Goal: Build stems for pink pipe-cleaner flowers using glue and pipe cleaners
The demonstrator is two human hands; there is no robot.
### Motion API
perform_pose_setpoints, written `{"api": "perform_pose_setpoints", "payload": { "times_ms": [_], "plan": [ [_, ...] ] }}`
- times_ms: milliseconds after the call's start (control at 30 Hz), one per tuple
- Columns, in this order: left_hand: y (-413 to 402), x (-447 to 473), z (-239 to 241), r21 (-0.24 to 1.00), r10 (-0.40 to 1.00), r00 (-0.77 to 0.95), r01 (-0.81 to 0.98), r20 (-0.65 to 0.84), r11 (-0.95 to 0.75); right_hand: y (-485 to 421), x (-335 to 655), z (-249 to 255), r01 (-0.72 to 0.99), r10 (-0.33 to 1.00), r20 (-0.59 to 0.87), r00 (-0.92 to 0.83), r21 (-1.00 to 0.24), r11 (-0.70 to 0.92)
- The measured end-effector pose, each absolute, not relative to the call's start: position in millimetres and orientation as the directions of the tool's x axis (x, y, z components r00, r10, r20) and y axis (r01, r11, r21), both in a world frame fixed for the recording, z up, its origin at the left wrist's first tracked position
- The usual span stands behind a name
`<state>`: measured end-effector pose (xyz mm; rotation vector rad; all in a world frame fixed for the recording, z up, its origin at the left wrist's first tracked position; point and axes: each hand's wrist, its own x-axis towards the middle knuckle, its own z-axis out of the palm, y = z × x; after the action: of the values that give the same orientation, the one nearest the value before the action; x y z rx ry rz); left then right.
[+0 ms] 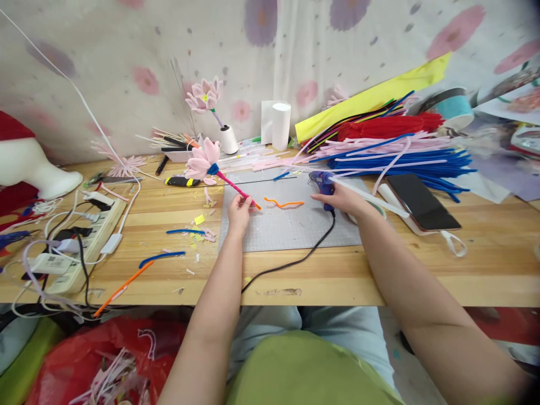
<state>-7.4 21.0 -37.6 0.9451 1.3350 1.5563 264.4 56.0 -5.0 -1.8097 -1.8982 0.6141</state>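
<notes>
My left hand (239, 214) is closed round the lower stem of a pink pipe-cleaner flower (204, 160), which tilts up to the left. The flower has a blue base, a magenta-wrapped stem and an orange tip at the stem's end. In my right hand (343, 198) is a blue hot glue gun (324, 184), with a long translucent glue stick out of its back and a black cord running toward me. Between my hands a bent orange pipe cleaner (284, 203) lies on the grey cutting mat (274, 239).
A second pink flower (205, 95) stands in a white holder at the back. Bundles of blue pipe cleaners (400, 166) and red ones (392, 126) lie back right, near a phone (422, 201). A power strip (90, 242) with tangled cables lies left. Below hangs a red bag (63, 360).
</notes>
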Motion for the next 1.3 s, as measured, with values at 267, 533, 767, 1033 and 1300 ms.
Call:
{"api": "perform_pose_setpoints", "payload": {
  "times_ms": [267,533,767,1033,1300],
  "plan": [
    [21,-7,-37,0.989,0.926,-0.378,-0.136,0.007,-0.063,56,244,-6,0.168,0.993,0.062,0.104,-0.985,0.043],
    [20,-6,-37,0.994,0.924,-0.383,-0.097,0.011,-0.052,24,199,4,0.343,0.919,-0.106,-0.38,-0.939,0.034],
    [19,-6,-33,0.993,0.93,-0.366,-0.108,-0.005,-0.037,27,193,-11,0.455,0.937,-0.131,-0.323,-0.89,0.033],
    [19,-6,-36,0.995,0.93,-0.367,-0.079,0.022,-0.054,28,192,-14,0.47,0.933,-0.119,-0.34,-0.881,0.059],
    [22,-9,-44,0.998,0.936,-0.347,0.016,0.067,-0.065,28,192,-18,0.51,0.934,-0.111,-0.339,-0.856,0.084]
  ]
}}
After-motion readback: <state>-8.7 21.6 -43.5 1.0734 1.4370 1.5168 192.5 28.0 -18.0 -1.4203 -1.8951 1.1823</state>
